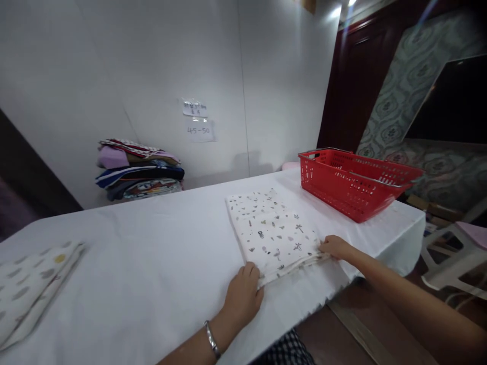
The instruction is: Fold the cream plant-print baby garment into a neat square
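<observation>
A white cloth (272,230) printed with small plants and animals lies folded in layers on the white-covered table (152,263). My left hand (245,291) grips its near left corner, fingers closed over the edge; a silver bracelet circles that wrist. At the near right corner my right hand (335,247) pinches the layered edge. The far end of the cloth extends flat past the upper fold. Both thumbs are partly hidden by the fabric and fingers.
A red plastic basket (353,185) stands at the table's right end. Another folded cloth (34,289), grey-spotted, lies at the left. Behind the table is a stack of folded fabrics (139,170) by the wall. A pale plastic stool (452,258) stands at the right.
</observation>
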`<state>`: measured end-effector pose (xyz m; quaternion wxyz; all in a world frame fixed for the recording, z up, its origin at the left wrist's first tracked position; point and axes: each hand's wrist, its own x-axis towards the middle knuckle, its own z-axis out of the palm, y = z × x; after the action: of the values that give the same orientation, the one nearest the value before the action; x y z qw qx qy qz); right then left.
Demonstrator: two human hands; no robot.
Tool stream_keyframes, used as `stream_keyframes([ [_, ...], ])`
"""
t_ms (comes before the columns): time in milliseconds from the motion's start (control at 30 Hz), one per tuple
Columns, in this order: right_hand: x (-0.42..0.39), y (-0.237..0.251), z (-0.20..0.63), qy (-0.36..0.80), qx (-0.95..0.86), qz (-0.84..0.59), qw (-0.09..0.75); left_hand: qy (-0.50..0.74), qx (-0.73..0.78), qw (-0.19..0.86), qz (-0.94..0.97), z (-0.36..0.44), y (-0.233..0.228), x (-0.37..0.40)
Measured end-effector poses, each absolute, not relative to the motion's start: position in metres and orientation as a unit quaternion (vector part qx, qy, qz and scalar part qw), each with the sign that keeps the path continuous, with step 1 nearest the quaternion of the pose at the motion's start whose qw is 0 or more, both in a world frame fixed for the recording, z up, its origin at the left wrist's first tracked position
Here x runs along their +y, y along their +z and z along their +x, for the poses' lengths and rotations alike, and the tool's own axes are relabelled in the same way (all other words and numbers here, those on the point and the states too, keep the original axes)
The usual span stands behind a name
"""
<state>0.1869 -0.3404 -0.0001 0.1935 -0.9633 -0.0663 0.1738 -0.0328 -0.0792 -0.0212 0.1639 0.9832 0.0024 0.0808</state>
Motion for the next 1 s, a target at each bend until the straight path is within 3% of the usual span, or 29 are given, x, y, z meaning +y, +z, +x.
stream_keyframes([
  [100,-0.340,0.004,0.178,0.204,-0.036,-0.944,0.256,0.065,0.009,0.190,0.980,-0.033,-0.017,-0.074],
  [267,-0.315,0.011,0.121,0.332,0.022,-0.733,0.593,0.115,0.051,0.226,0.966,-0.034,0.010,-0.007],
  [367,-0.269,0.005,0.057,0.414,0.057,-0.552,0.722,0.161,0.120,0.191,0.961,-0.037,0.029,0.058],
  [467,-0.219,-0.006,-0.003,0.497,0.069,-0.440,0.745,0.159,0.191,0.127,0.960,-0.052,0.032,0.095],
  [567,-0.187,-0.009,-0.030,0.514,0.060,-0.401,0.756,0.207,0.123,0.102,0.965,-0.080,0.021,0.077],
  [733,-0.171,-0.002,-0.027,0.492,0.039,-0.423,0.760,0.170,-0.092,0.089,0.977,-0.116,-0.007,-0.005],
  [1000,-0.163,-0.002,-0.030,0.427,-0.032,-0.457,0.779,0.270,-0.099,0.102,0.952,-0.092,-0.015,-0.026],
])
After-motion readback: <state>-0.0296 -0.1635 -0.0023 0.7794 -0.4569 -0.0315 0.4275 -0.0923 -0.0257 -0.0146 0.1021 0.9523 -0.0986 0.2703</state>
